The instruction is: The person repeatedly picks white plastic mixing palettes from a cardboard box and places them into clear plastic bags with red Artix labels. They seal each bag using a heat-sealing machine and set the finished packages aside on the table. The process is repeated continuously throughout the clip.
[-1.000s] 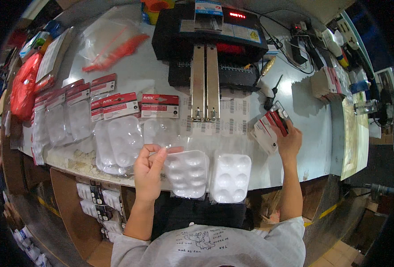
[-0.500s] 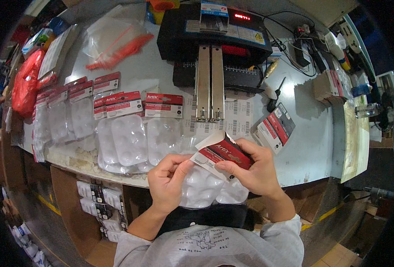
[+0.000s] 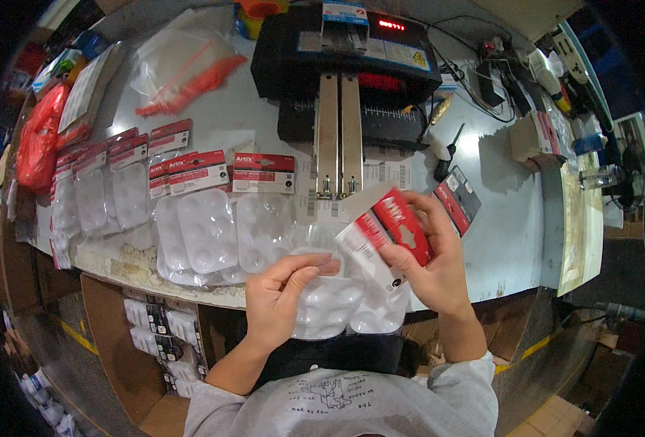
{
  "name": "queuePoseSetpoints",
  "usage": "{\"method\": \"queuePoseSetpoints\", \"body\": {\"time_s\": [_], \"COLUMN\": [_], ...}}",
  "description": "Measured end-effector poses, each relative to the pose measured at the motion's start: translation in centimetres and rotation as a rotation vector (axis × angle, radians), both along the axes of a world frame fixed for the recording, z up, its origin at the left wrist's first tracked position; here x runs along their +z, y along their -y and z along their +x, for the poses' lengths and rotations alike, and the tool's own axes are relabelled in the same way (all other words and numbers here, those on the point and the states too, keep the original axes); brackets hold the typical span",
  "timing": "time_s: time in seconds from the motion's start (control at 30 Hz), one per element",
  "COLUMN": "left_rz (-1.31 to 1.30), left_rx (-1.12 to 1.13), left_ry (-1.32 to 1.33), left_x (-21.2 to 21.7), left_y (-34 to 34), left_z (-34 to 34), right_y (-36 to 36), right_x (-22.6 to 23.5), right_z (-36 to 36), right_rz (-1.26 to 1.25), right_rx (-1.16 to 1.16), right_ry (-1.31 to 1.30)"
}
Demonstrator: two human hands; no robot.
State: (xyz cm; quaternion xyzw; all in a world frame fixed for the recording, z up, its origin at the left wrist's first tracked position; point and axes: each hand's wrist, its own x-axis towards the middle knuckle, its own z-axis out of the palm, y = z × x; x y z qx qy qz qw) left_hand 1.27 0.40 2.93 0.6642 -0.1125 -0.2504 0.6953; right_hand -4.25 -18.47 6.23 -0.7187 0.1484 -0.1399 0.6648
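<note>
My right hand (image 3: pixel 435 258) grips a folded red and white header card (image 3: pixel 392 237), tilted and held up over the table's front edge. My left hand (image 3: pixel 279 291) is closed, thumb against fingers, on the upper part of a clear plastic bag (image 3: pixel 315 237). White plastic paint palettes (image 3: pixel 322 309) with round wells lie in clear bags just below the two hands. To their left rest several bagged palettes (image 3: pixel 210 229) topped with red and white cards (image 3: pixel 264 172). Another small pile of cards (image 3: pixel 455 200) lies beyond my right hand.
A black machine (image 3: pixel 344 54) with two metal rails (image 3: pixel 338 135) stands at the back middle over barcode sheets. A screwdriver-like tool (image 3: pixel 450 153) and a stack of cards (image 3: pixel 537 142) are at the right. Red bags (image 3: pixel 42 138) sit far left; a cardboard box (image 3: pixel 129 349) stands below the table.
My right hand has drawn the card up and right, away from my left fingers, and turned it. My left hand stays nearly in place.
</note>
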Motion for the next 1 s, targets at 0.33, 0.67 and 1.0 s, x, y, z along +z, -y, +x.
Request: {"method": "queuePoseSetpoints", "body": {"time_s": [0.33,0.67,1.0], "left_rz": [0.014,0.118,0.192], "left_rx": [-0.115,-0.041,-0.032], "left_ry": [-0.028,0.06,0.15], "left_x": [-0.4,-0.1,-0.4], "left_y": [-0.6,-0.3,-0.1], "left_z": [-0.5,-0.7,-1.1], "right_y": [1.1,0.8,0.0], "right_x": [0.1,0.1,-0.8], "right_z": [0.2,-0.4,0.2], "right_rz": [-0.219,-0.365,-0.495], "right_rx": [0.008,0.068,0.158], "right_ry": [-0.116,-0.024,0.055]}}
